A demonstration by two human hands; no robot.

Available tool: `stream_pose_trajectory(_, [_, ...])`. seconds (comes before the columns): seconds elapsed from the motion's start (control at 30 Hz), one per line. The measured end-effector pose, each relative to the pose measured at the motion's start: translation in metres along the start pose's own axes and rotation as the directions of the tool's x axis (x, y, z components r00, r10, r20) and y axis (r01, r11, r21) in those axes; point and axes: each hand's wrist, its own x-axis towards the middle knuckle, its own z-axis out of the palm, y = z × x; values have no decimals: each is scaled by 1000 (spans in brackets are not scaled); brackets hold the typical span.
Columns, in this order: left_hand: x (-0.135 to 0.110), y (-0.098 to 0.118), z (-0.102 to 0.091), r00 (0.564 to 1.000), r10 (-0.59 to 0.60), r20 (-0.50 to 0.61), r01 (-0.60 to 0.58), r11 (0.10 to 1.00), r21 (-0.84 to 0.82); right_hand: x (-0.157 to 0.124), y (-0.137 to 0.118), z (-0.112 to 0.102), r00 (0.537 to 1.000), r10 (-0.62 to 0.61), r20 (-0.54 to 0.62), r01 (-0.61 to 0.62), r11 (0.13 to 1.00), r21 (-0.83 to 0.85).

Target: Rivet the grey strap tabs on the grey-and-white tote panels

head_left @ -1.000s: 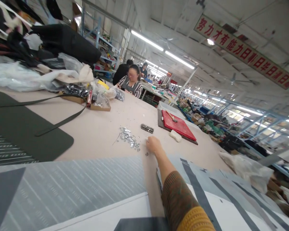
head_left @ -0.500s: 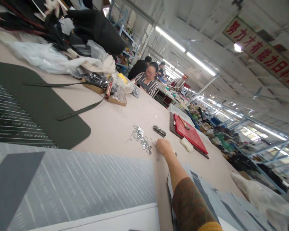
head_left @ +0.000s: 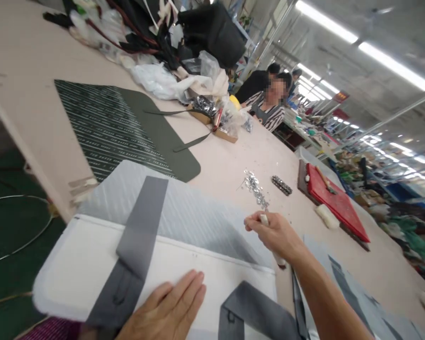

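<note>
My left hand (head_left: 173, 307) lies flat, fingers stretched, on a white panel (head_left: 81, 264) joined to a grey printed sheet (head_left: 198, 217). Grey straps (head_left: 141, 212) with small metal fittings cross the panel, one left of the hand, another strap (head_left: 258, 302) to its right. Above the sheet's right side, my right hand (head_left: 276, 236) is closed round a slim white-handled tool (head_left: 265, 220); its kind I cannot make out. Just beyond that hand is a scatter of small silver metal pieces (head_left: 255, 186).
A dark bundle of metal rods (head_left: 282, 185) and a red board (head_left: 335, 203) with a hammer (head_left: 326, 179) lie to the right. Farther left are a dark green printed piece (head_left: 177, 156), a loose strap and plastic bags (head_left: 156, 80). Co-workers are visible across the table.
The view has swung left and down. My left hand has come into view on the white panel. My right hand, earlier down by the silver pieces, is nearer the sheet with the white-handled tool visible.
</note>
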Motion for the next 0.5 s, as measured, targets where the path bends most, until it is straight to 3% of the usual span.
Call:
stream_pose_trajectory(0.17, [7, 2, -27, 986, -42, 160, 67, 986, -153, -26, -41, 43, 976, -193, 101, 201, 976, -87])
stream_pose_trajectory(0.33, [4, 4, -24, 989, -74, 129, 100, 973, -210, -35, -56, 71, 937, -295, 186, 327, 929, -174])
stream_pose_trajectory(0.5, [3, 6, -21, 989, -76, 125, 104, 968, -227, -37, -62, 82, 925, -297, 237, 357, 893, -276])
